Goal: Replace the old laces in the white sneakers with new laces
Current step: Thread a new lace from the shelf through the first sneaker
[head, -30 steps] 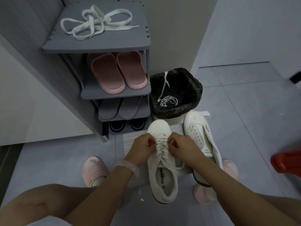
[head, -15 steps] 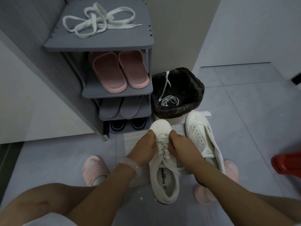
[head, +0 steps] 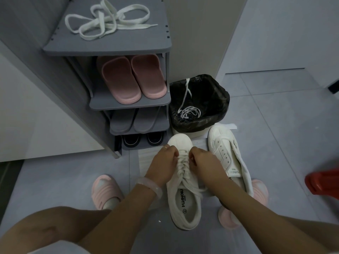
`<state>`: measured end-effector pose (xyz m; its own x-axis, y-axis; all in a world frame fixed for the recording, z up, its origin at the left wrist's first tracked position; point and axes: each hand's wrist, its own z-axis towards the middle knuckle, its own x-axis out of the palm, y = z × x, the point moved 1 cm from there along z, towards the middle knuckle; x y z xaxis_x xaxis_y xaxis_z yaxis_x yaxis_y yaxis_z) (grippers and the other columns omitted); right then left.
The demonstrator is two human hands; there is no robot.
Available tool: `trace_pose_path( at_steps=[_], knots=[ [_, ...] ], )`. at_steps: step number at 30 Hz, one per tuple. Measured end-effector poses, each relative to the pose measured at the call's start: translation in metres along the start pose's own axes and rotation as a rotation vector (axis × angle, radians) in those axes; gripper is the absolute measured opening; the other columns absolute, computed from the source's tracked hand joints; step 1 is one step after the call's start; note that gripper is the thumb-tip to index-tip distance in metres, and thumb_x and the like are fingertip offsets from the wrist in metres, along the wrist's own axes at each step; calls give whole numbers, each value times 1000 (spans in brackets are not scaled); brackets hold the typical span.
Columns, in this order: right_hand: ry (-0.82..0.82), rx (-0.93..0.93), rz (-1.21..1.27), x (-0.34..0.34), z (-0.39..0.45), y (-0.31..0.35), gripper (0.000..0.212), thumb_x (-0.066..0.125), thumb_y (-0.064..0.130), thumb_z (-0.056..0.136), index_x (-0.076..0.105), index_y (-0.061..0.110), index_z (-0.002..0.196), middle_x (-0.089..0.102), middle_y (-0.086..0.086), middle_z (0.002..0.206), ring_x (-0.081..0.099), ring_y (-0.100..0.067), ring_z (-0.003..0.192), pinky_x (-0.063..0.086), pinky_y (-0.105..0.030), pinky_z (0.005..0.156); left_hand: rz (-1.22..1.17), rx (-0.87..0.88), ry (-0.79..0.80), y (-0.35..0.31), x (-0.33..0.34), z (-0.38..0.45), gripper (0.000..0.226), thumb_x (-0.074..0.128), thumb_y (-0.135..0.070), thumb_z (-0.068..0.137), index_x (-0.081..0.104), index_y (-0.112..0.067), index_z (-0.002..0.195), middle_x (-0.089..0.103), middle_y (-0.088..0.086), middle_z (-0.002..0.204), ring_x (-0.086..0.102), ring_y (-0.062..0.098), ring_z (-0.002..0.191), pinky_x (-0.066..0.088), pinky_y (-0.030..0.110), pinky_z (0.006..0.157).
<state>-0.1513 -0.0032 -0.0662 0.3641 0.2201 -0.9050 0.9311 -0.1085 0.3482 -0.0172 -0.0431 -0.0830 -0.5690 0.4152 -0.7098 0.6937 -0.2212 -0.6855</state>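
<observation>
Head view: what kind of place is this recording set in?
Probably a home entryway: a grey shoe rack holding pink slippers, a lined bin beside it on a tiled floor. Both hands, left and right, work the laced white sneaker.

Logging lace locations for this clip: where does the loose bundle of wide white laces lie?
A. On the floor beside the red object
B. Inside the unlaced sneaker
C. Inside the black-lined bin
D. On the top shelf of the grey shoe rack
D: the wide white laces lie in a loose tangle on the grey shoe rack top shelf, above the pink slippers; the bin holds a thinner lace.
</observation>
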Motion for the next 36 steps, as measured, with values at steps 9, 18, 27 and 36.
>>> trace_pose_path(
  at_steps=[9, 18, 27, 36],
  knots=[
    [19, -53, -199, 2, 3, 8, 18, 34, 11, 96, 42, 7, 112, 61, -9, 103, 63, -28, 89, 33, -30, 61, 69, -42, 44, -7, 1, 1, 17, 38, -10, 96, 47, 1, 105, 53, 15, 110, 53, 25, 99, 34, 22, 74],
    [32, -28, -93, 0, 3, 4, 13, 36, 12, 95, 39, 7, 108, 63, -13, 92, 55, -28, 72, 35, -33, 59, -312, -265, 184, 0, -5, 10, 13, 42, -13, 96, 48, -11, 85, 46, -4, 82, 44, 11, 80, 33, 14, 61],
    [128, 23, 410, -15, -24, -2, 28, 58, 36, 89, 46, 14, 102, 54, 3, 75, 47, -8, 63, 41, -26, 62, -386, -313, 17, 3, -9, -4, 7, 44, -17, 96, 42, -13, 91, 50, 3, 84, 49, 13, 73, 41, 24, 65],
    [239, 53, 61, 1, -62, 11, 21, 50, 30, 91, 35, 17, 86, 56, -11, 107, 55, -24, 89, 35, -26, 67, -25, -155, 339, -20, -16, -67, 45, 50, -33, 92, 34, -11, 128, 51, 5, 118, 55, 21, 103, 46, 27, 79]
  ],
)
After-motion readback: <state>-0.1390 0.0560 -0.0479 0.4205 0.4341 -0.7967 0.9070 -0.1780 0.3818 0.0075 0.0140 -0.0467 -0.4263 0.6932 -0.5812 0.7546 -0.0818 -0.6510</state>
